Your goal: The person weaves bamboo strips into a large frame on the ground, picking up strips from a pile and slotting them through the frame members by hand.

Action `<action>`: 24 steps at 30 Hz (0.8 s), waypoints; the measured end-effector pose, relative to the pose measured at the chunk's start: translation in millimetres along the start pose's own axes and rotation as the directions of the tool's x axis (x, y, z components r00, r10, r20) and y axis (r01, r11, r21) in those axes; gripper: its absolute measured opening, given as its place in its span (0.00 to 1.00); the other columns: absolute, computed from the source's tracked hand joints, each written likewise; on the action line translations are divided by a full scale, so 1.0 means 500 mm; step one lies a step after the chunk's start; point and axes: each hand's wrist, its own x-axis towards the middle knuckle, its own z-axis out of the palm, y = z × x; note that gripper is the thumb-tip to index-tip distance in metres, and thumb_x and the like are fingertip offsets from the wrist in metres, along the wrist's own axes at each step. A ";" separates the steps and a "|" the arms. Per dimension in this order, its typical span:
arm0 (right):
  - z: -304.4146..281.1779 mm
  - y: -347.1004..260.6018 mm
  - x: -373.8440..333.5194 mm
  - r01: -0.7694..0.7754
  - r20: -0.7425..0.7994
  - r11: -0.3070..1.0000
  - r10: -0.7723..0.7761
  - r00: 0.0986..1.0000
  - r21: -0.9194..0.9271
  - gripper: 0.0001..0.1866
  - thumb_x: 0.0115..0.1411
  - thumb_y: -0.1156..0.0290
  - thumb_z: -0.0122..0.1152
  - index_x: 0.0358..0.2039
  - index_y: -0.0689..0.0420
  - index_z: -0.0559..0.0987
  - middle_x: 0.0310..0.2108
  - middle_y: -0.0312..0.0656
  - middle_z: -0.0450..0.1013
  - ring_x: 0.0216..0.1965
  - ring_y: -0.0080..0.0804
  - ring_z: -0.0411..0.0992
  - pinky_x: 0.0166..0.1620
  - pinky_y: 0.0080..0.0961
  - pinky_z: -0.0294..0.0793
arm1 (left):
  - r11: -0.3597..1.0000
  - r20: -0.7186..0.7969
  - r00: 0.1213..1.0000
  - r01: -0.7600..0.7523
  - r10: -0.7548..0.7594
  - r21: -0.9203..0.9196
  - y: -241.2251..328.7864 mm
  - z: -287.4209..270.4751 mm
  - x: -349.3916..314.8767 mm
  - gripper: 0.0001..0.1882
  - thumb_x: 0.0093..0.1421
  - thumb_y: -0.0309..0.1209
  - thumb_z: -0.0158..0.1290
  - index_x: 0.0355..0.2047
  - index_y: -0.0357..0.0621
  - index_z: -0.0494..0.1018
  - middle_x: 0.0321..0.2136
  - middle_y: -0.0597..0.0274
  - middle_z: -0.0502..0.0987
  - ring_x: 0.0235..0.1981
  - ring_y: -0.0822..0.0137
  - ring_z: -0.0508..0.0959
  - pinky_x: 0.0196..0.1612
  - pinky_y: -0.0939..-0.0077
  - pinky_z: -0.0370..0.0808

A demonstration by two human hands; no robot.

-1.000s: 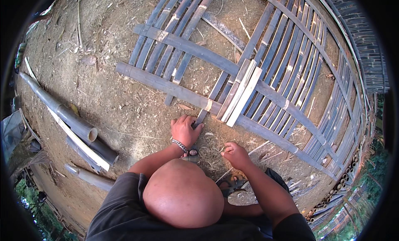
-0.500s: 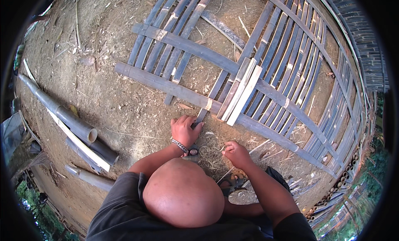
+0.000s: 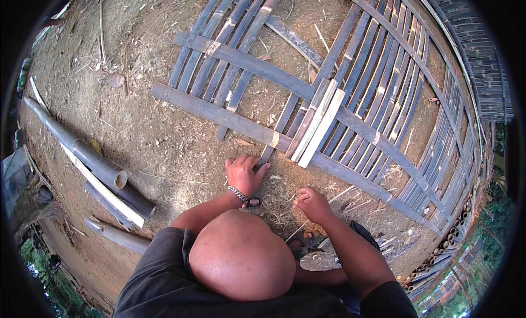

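My left hand (image 3: 244,174), with a chain bracelet at the wrist, is closed on the near end of a dark bamboo slat (image 3: 267,153). That slat runs up beneath the near rail (image 3: 230,119) of a bamboo lattice frame. To the right, my right hand (image 3: 314,205) hovers over the shavings, its fingers curled and pressed together. Whatever its fingertips may pinch is too small to make out. Several short bamboo strips (image 3: 322,126), the nearest one pale, lie side by side across both rails, just right of the held slat.
Parallel slats (image 3: 378,93) fill the frame's right part. Bamboo poles (image 3: 90,153) and a pale split strip (image 3: 104,185) lie on the ground at left. Stacked bamboo (image 3: 438,252) stands at the right edge. Pale shavings (image 3: 276,200) litter the dirt between my hands.
The fingers of my right hand have shifted very slightly. My left hand stays on the slat, and the frame looks unmoved.
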 end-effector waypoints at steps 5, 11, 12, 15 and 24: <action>0.010 0.004 0.007 -0.010 0.002 1.000 0.010 1.000 -0.005 0.26 0.57 0.59 0.68 0.52 0.59 0.75 0.40 0.45 0.80 0.40 0.35 0.79 0.44 0.31 0.76 | 1.000 0.005 1.000 -0.005 0.005 -0.005 0.000 -0.001 0.002 0.13 0.47 0.41 0.68 0.30 0.50 0.81 0.25 0.70 0.78 0.28 0.65 0.77 0.37 0.64 0.61; 0.013 0.004 0.010 -0.010 -0.005 1.000 0.010 1.000 0.007 0.26 0.57 0.59 0.68 0.52 0.60 0.74 0.38 0.44 0.80 0.39 0.34 0.79 0.43 0.31 0.76 | 1.000 0.001 1.000 -0.008 0.008 0.003 0.002 -0.004 0.005 0.14 0.47 0.41 0.69 0.30 0.50 0.81 0.24 0.69 0.78 0.28 0.65 0.77 0.38 0.64 0.62; 0.014 0.007 0.011 -0.008 -0.008 1.000 0.008 1.000 0.008 0.26 0.57 0.59 0.68 0.52 0.60 0.74 0.38 0.44 0.80 0.39 0.34 0.79 0.43 0.30 0.76 | 1.000 0.002 1.000 -0.009 0.009 0.000 0.000 -0.002 0.006 0.14 0.47 0.41 0.69 0.30 0.49 0.81 0.24 0.69 0.78 0.29 0.65 0.77 0.38 0.64 0.62; 0.016 0.013 0.012 -0.006 -0.009 1.000 0.006 1.000 0.011 0.26 0.57 0.59 0.68 0.51 0.60 0.74 0.38 0.45 0.80 0.39 0.34 0.79 0.43 0.31 0.76 | 1.000 -0.008 1.000 -0.014 0.014 -0.006 0.000 -0.001 0.007 0.14 0.47 0.41 0.69 0.30 0.49 0.81 0.24 0.69 0.78 0.29 0.65 0.78 0.38 0.64 0.63; 0.011 0.002 0.009 -0.012 -0.012 1.000 0.012 1.000 -0.023 0.28 0.56 0.59 0.69 0.52 0.61 0.74 0.39 0.46 0.80 0.40 0.35 0.79 0.44 0.32 0.76 | 0.999 -0.022 0.999 -0.033 0.033 -0.006 -0.002 0.002 0.009 0.15 0.45 0.41 0.70 0.29 0.49 0.80 0.24 0.69 0.78 0.29 0.65 0.78 0.38 0.64 0.62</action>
